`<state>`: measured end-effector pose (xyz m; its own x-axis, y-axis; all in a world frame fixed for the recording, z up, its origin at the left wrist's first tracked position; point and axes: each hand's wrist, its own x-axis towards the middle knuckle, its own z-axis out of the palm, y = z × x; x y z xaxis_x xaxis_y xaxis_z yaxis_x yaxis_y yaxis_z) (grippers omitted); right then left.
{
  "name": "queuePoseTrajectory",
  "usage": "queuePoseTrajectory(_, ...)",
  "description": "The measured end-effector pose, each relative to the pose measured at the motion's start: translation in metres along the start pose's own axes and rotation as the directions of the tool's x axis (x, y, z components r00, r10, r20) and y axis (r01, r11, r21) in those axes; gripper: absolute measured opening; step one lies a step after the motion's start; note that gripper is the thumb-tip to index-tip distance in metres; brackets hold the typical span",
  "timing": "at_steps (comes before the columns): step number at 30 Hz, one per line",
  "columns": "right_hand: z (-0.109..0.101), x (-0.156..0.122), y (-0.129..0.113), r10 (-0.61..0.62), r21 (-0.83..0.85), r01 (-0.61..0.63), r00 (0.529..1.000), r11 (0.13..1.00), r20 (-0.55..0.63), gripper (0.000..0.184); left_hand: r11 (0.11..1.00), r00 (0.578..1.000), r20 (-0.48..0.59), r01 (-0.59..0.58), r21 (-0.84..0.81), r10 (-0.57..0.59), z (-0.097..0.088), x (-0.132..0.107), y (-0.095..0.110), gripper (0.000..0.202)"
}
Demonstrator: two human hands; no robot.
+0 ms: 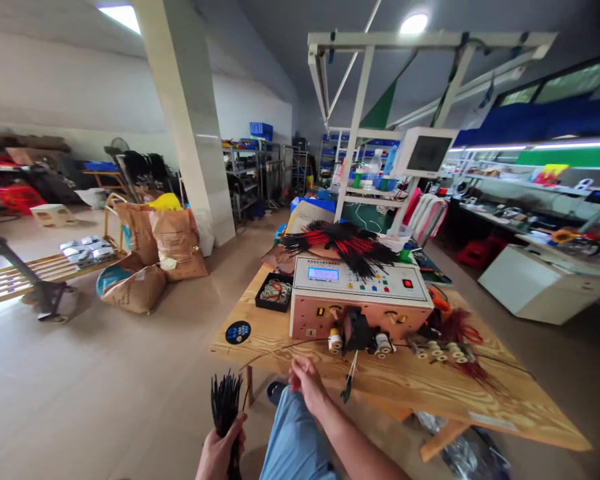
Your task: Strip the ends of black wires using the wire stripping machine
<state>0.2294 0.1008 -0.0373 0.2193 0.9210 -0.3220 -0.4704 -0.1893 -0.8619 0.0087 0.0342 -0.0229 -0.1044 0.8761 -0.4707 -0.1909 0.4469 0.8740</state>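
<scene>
L hand & R hand bare, R forearm bare too, sleeve not in frame. Wearing light-blue denim jeans, faded, plain surface. Dark shoe toe past the knee, prob navy, details too small to tell.

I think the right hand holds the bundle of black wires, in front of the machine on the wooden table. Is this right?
No: the head view shows the bundle of black wires in the left hand, not the right, in front of the wire-processing machine on the wooden table.
</scene>
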Motion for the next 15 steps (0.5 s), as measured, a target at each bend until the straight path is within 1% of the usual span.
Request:
queuePoseTrajectory(3,-0.003,0.018,-0.031,-0.043,0.205,0.04,0.999,0.978,0.009,0.062,1.0,1.0,0.006,0.01,0.018,-0.01,0.001,-0.001,0.002,0.062)
queuePoseTrajectory(5,-0.004,0.023,-0.043,-0.07,0.292,0.071,0.997,0.954,-0.014,0.058,1.0,1.0,0.002,0.009,0.02,-0.009,0.003,-0.002,0.005,0.063)
queuePoseTrajectory(7,-0.004,0.025,-0.049,-0.093,0.342,0.111,0.993,0.933,-0.069,0.056,1.0,1.0,0.009,-0.001,-0.004,0.001,0.005,-0.003,0.008,0.065)
queuePoseTrajectory(10,-0.002,0.028,-0.053,-0.126,0.365,0.166,0.983,0.916,-0.133,0.053,0.999,0.999,0.038,-0.008,-0.039,0.01,0.007,-0.006,0.013,0.073)
queuePoseTrajectory(12,0.001,0.03,-0.052,-0.129,0.355,0.179,0.979,0.917,-0.159,0.053,0.999,0.999,0.044,-0.002,-0.034,0.004,0.007,-0.008,0.015,0.076)
queuePoseTrajectory(15,0.008,0.032,-0.038,-0.097,0.311,0.146,0.981,0.939,-0.166,0.054,1.0,0.999,0.034,0.01,-0.017,-0.009,0.007,-0.008,0.014,0.073)
